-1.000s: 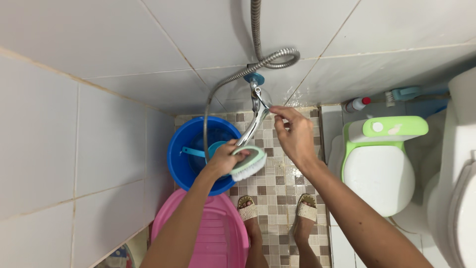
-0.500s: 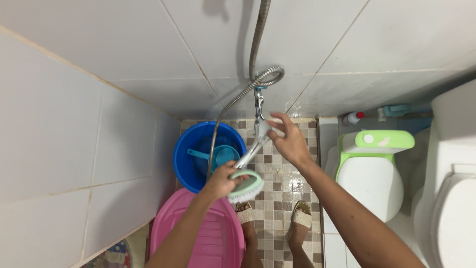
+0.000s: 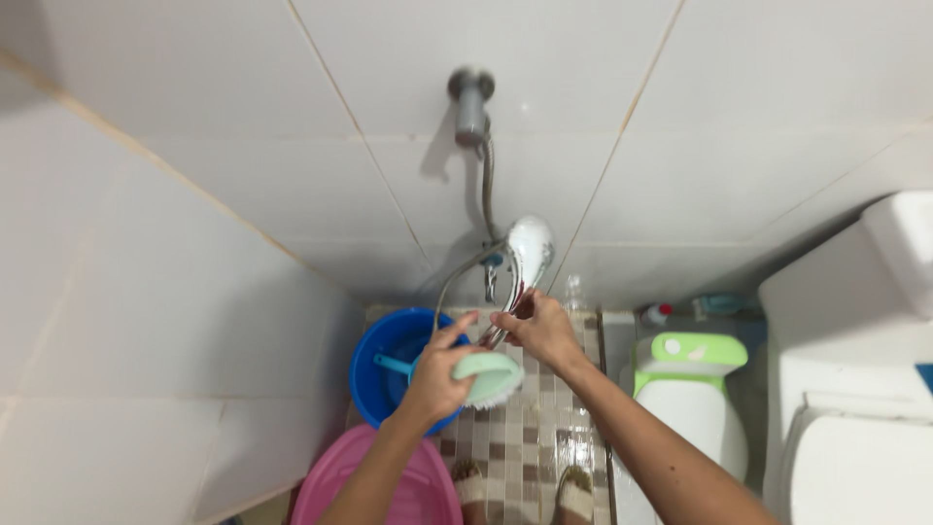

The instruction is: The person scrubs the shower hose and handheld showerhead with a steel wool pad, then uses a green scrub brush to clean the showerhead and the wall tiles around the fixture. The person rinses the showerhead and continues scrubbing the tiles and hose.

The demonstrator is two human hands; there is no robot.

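My left hand (image 3: 437, 374) grips a pale green scrub brush (image 3: 489, 375) with white bristles, held over the edge of the blue bucket. My right hand (image 3: 533, 326) holds the handle of a chrome shower head (image 3: 526, 255), which points up toward the wall. Its metal hose (image 3: 457, 277) loops down and back up to the grey wall holder (image 3: 471, 102). The brush sits just below the shower handle, close to my right hand.
A blue bucket (image 3: 382, 374) with a teal scoop stands by the wall, a pink basin (image 3: 335, 486) below it. A green and white child's potty (image 3: 686, 389) and a white toilet (image 3: 855, 389) stand at the right. My sandalled feet (image 3: 520, 486) rest on wet mosaic tiles.
My right hand has taken the shower head by the handle and raised it off the tap area. The view tilted up, showing the wall holder. My left hand keeps the brush.
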